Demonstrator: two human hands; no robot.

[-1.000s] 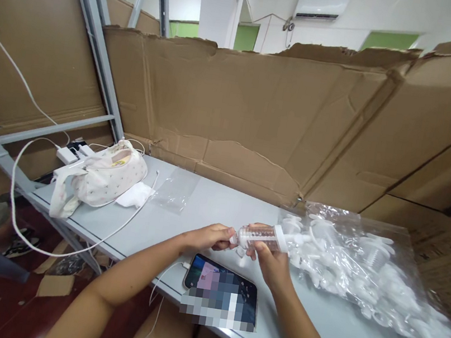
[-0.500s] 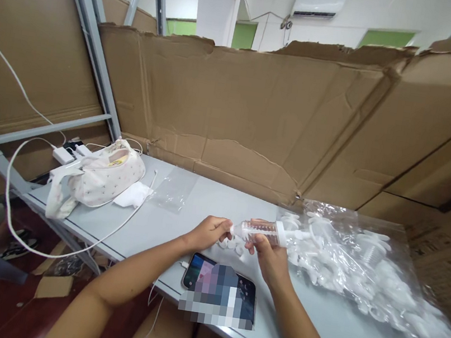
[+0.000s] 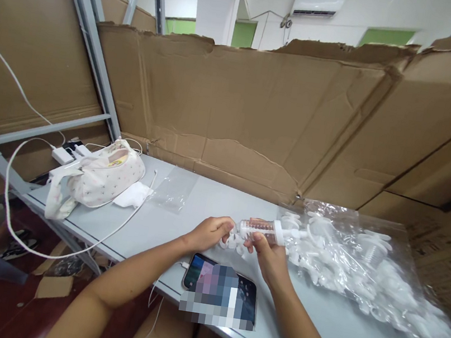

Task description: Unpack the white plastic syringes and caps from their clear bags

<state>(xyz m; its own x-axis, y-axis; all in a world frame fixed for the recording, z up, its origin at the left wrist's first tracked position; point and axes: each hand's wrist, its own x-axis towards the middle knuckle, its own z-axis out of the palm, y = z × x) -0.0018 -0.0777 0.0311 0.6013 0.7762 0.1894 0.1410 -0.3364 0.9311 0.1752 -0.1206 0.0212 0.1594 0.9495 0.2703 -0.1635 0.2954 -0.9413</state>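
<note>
A clear plastic syringe-like tube (image 3: pixel 258 230) with printed marks and a white collar lies sideways in my right hand (image 3: pixel 268 254), whose fingers wrap round its barrel. Its white plunger points right. At the tube's left end is my left hand (image 3: pixel 212 234), thumb and fingers pinched together; what they hold, if anything, is too small to make out. Small white parts (image 3: pixel 235 245) lie on the table beneath and between both hands. To the right, a clear plastic bag (image 3: pixel 346 266) full of white parts spreads over the table.
On the grey table (image 3: pixel 186 203) a phone (image 3: pixel 246 299) lies near the front edge. At the left are a pale pouch (image 3: pixel 101 178), a white cable (image 3: pixel 6 198), chargers (image 3: pixel 63 155) and a flat clear bag (image 3: pixel 174 189). Cardboard (image 3: pixel 235 103) stands behind.
A small gap has opened between my left hand and the tube's left end, where a white tip showed before. My right hand keeps its hold with little movement.
</note>
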